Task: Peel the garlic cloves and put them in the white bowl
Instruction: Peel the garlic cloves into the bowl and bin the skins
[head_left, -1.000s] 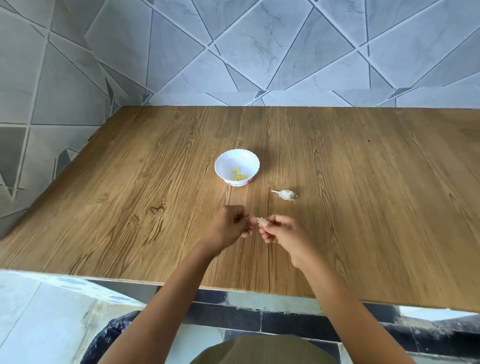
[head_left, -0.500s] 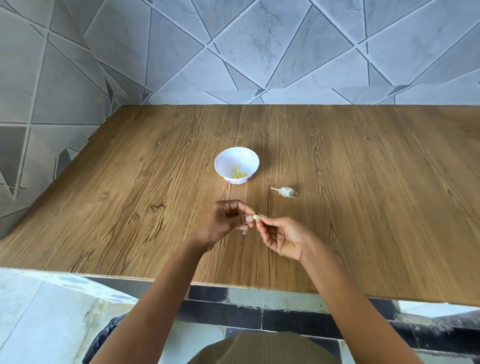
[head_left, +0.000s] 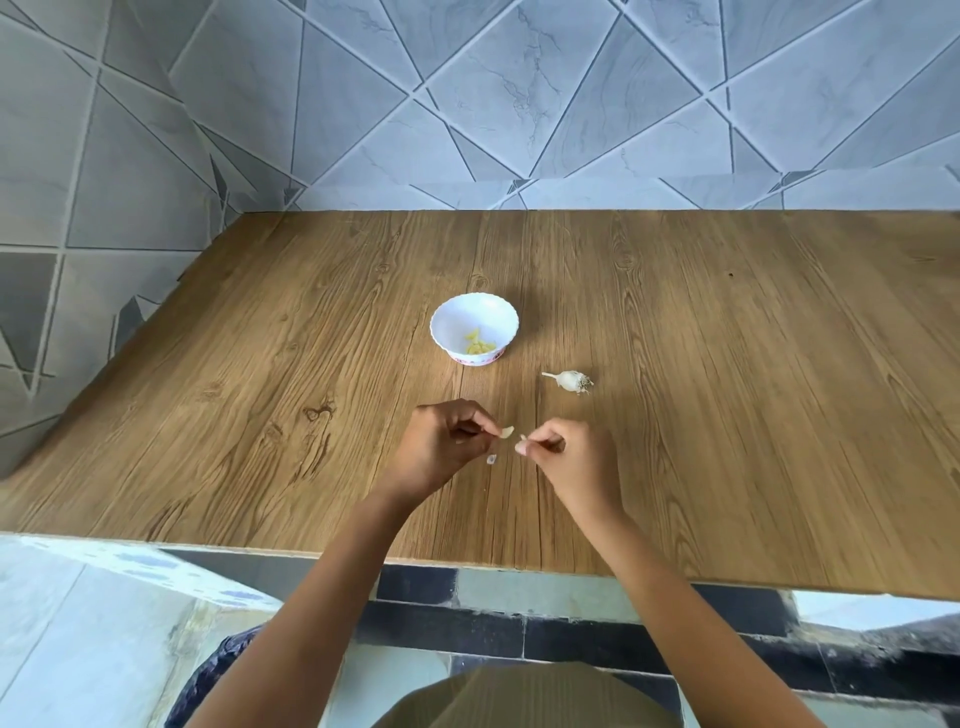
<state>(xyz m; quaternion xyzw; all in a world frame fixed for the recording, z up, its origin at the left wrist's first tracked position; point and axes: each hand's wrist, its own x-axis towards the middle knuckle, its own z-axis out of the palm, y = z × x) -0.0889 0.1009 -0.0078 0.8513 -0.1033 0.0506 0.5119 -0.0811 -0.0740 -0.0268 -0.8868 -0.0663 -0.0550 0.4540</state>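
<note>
My left hand (head_left: 441, 449) pinches a small pale garlic clove (head_left: 507, 431) at its fingertips, just above the wooden table (head_left: 727, 415). A short gap away, my right hand (head_left: 569, 457) pinches a thin bit of papery skin (head_left: 521, 447). A scrap of skin (head_left: 491, 459) lies on the table below my left fingers. The white bowl (head_left: 496, 312) stands beyond both hands and holds several yellowish peeled cloves (head_left: 478, 344). To the right of the bowl lies the rest of the garlic bulb (head_left: 570, 381), with stem and roots.
A grey tiled wall (head_left: 519, 104) runs along the table's far edge and left side. The table's near edge (head_left: 467, 564) is close below my wrists, with tiled floor beneath.
My hands have drawn apart. The clove stays in my left fingers while my right hand has pulled a bit of skin off to the right.
</note>
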